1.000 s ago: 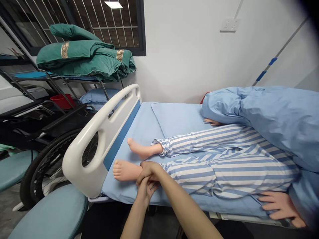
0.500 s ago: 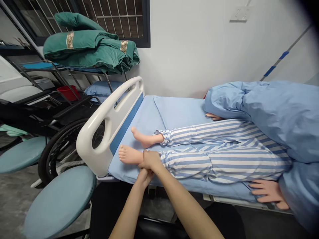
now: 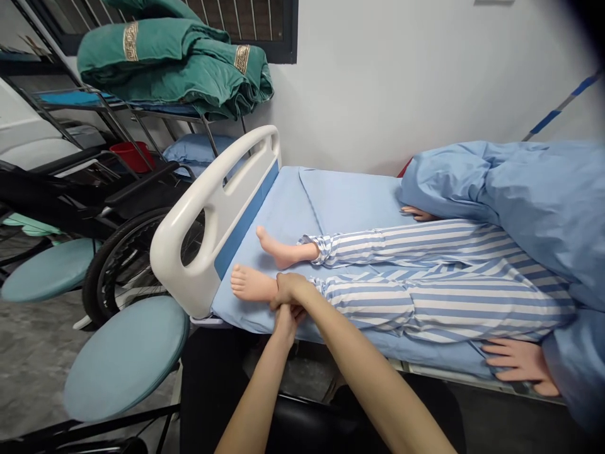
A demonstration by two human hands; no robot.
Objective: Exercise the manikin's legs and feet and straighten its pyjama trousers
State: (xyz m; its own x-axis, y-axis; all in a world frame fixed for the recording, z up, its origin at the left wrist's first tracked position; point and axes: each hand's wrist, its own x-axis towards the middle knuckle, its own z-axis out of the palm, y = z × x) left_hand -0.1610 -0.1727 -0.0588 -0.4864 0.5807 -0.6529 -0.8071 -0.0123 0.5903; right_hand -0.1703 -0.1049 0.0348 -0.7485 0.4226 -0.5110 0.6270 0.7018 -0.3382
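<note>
A manikin's legs in blue-and-white striped trousers (image 3: 454,302) lie along the bed. My right hand (image 3: 292,289) wraps over the ankle of the near leg, just below the trouser cuff, with its thumb side toward the foot (image 3: 253,284). Under the same ankle my left hand (image 3: 286,320) is closed from the near side; its fingers are partly hidden beneath the leg. The far foot (image 3: 282,251) rests on the sheet beside it, toes up, untouched. Both feet are bare.
A white footboard (image 3: 182,221) closes the bed's left end. Beyond it stand a wheelchair (image 3: 127,252) and round stools (image 3: 127,359). Green folded bedding (image 3: 179,66) is piled at the back. A blue quilt (image 3: 529,183) covers the manikin's upper part; its near hand (image 3: 520,362) lies at the bed's edge.
My view has tilted down and a little left, so the scene sits higher and further right. Both hands keep their hold on the near ankle.
</note>
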